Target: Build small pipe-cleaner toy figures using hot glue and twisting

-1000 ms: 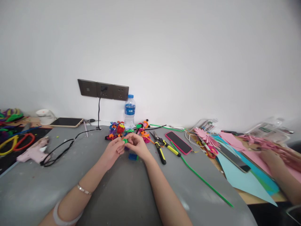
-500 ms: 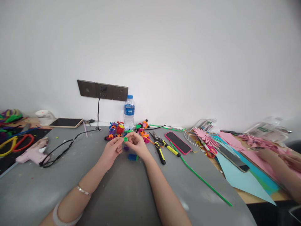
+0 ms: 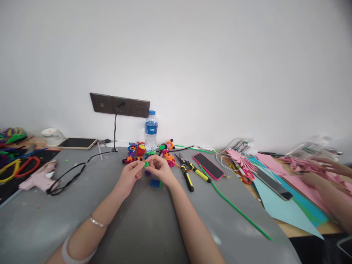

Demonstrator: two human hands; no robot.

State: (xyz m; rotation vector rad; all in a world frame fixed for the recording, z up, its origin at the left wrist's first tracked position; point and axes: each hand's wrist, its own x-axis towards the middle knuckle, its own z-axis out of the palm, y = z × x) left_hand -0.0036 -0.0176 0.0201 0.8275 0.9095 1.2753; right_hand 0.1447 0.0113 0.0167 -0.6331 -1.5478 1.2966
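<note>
My left hand (image 3: 131,177) and my right hand (image 3: 159,168) meet over the grey table, fingertips pinched on a small round green piece (image 3: 146,164). It looks like coiled pipe cleaner, though its detail is blurred and partly covered by fingers. Just below the right hand lies a short blue piece with green ends (image 3: 155,183). Behind the hands sit several colourful fuzzy figures (image 3: 140,148), partly hidden by my fingers. To the right, a long green pipe cleaner (image 3: 239,209) runs under yellow-and-black pliers (image 3: 187,172).
A water bottle (image 3: 151,130) stands against the wall. On the left are a pink glue gun (image 3: 40,179), a black cable (image 3: 82,167) and a phone (image 3: 77,143). A pink-edged phone (image 3: 208,166) lies right of the pliers. Another person's hands (image 3: 316,179) work among pink paper at far right.
My hands stay in nearly the same spot, and the green piece between them has turned and shifted slightly. At far right, the other person's far hand has moved up over the pink paper.
</note>
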